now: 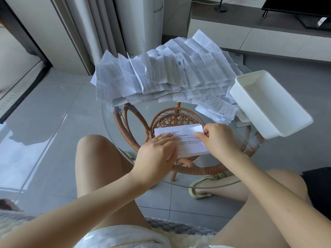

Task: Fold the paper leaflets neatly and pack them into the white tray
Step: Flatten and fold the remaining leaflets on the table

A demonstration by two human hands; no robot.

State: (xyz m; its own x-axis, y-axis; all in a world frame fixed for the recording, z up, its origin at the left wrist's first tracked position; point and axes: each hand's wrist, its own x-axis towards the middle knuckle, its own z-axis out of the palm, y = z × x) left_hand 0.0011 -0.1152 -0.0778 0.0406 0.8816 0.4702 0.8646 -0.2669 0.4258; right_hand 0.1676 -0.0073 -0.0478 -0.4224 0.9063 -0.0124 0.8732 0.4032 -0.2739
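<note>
At near edge of glass surface [148, 108], left hand [157, 151] presses flat, fingers straight, on leaflet [189, 144] & right hand [218, 138] pinches its folded flap; white tray [268, 93] at right edge, leaflet pile [170, 74] at far edge.

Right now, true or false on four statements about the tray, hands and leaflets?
1. The white plastic tray holds folded leaflets. False: it looks empty.
2. The right hand pinches the printed paper leaflet on the round glass table. True.
3. The left hand hovers off that leaflet. False: it presses flat on it.
4. The heap of unfolded leaflets lies at the table's far side. True.
</note>
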